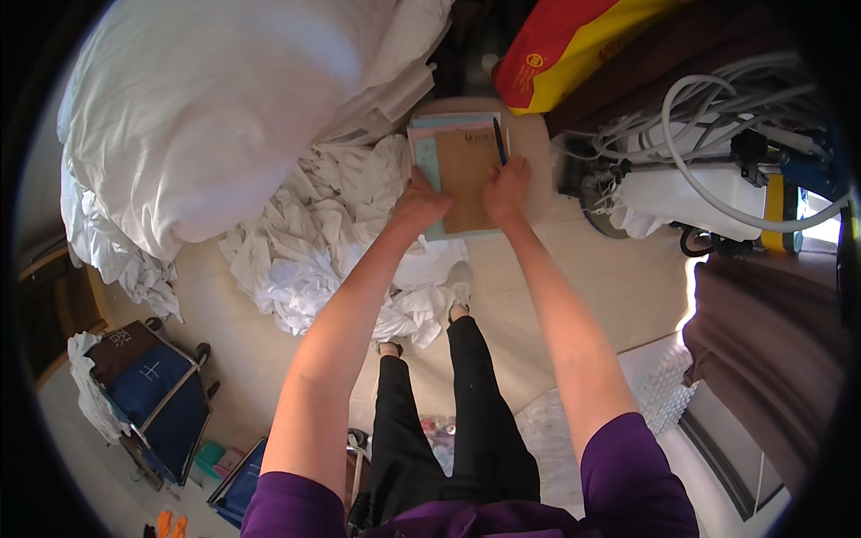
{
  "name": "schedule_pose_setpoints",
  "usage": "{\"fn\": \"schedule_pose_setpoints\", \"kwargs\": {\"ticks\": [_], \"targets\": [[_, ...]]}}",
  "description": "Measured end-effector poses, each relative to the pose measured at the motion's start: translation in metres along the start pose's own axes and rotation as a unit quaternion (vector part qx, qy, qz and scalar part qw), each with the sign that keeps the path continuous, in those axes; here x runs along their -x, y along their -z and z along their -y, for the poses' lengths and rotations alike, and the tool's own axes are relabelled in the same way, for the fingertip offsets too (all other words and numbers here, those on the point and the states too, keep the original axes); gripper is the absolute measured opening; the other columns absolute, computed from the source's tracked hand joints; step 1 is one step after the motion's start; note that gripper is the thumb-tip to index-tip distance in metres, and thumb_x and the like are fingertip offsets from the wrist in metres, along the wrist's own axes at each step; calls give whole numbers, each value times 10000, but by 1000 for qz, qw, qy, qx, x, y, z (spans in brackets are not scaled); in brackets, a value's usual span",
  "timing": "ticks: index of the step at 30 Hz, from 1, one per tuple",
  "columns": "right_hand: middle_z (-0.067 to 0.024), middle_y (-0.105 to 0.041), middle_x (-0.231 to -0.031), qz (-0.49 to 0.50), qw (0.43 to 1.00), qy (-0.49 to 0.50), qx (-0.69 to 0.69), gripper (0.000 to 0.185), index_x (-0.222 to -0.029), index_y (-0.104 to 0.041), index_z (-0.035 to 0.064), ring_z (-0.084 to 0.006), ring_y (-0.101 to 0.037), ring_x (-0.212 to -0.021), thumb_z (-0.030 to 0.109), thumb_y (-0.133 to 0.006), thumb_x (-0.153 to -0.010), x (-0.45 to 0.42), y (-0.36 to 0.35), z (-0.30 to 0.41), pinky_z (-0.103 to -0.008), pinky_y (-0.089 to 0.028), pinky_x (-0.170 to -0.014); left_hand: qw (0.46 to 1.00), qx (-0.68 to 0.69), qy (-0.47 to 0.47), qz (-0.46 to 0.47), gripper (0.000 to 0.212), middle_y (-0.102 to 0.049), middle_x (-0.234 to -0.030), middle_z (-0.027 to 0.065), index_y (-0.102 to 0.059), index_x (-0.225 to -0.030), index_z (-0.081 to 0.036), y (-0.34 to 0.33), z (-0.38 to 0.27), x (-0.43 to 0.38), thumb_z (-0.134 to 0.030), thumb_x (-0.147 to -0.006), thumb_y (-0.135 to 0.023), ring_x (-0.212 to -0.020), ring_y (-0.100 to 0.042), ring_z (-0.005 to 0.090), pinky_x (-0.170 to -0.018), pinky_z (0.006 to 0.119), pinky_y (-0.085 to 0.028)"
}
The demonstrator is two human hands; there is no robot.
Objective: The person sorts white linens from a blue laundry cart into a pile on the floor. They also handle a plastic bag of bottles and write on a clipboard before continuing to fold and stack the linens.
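A stack of papers and pads [424,161] in pale blue, green and pink lies over a beige stool seat [535,134]. On top is a brown paper notebook or envelope [465,178] bearing print. My left hand [424,200] grips the stack's left side, its thumb over the brown cover. My right hand [509,189] holds the opposite edge, with its fingers partly hidden from view. A dark blue pen [500,140] lies along the right edge, its lower end against my right hand; whether the fingers pinch it is unclear.
Crumpled white linen [316,249] covers floor by my feet. Left stands a huge white fabric bundle [222,114]; lower left, a blue cart [158,376]. A red and yellow bag [558,54] is beyond the stool. Grey hoses [679,128] and a brown curtain [760,350] flank the right.
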State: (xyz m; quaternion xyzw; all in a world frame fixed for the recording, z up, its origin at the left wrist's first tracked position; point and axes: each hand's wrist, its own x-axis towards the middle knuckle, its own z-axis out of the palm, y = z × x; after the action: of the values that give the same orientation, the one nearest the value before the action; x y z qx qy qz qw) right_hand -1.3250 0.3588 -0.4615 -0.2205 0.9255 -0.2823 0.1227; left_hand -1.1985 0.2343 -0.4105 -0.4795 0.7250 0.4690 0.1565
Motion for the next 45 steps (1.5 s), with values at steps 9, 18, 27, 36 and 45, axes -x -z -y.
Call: {"fn": "schedule_pose_setpoints", "kwargs": {"ticks": [9, 18, 27, 36, 45], "targets": [[-180, -629, -896, 40, 980, -131, -146, 283, -844, -584, -8, -400, -583, -890, 216, -747, -898, 12, 27, -6, -483, -487, -779, 964, 89, -159, -193, 344, -686, -1105, 181, -642, -1148, -25, -24, 36, -5, -106, -817, -693, -950, -703, 364, -830, 437, -560], [-170, -698, -919, 11, 997, 62, 40, 221, -930, -682, 27, -386, -617, -968, 238, -647, -985, 31, 34, -13, -513, -509, -806, 974, 123, -7, -192, 288, -709, -965, 209, -637, -1019, 3, -50, 2, 7, -143, -776, -691, -961, -688, 407, -843, 455, -546], [-117, -731, -900, -69, 947, -133, -283, 308, -1037, -718, 2, -178, -606, -801, 304, -659, -1016, 75, 68, -45, -367, -484, -776, 895, 442, 48, -32, 296, -688, -1039, 131, -576, -1168, 13, -31, 26, 19, -10, -885, -657, -907, -715, 245, -804, 398, -616], [-43, -722, -878, -36, 871, -306, -383, 299, -1074, -678, 14, -103, -606, -816, 248, -792, -928, 120, 58, -12, -269, -435, -724, 890, 454, 45, -11, 264, -696, -1034, 114, -578, -1178, 4, -32, 25, 26, -30, -925, -642, -909, -719, 244, -852, 416, -617], [-4, -660, -858, -132, 853, -318, -393, 307, -1095, -659, 27, -76, -532, -678, 134, -837, -868, 112, 49, -5, -258, -403, -591, 921, 381, 24, -80, 223, -717, -890, 95, -618, -1129, -7, -46, 24, 27, -35, -916, -676, -765, -711, 214, -695, 366, -610]]}}
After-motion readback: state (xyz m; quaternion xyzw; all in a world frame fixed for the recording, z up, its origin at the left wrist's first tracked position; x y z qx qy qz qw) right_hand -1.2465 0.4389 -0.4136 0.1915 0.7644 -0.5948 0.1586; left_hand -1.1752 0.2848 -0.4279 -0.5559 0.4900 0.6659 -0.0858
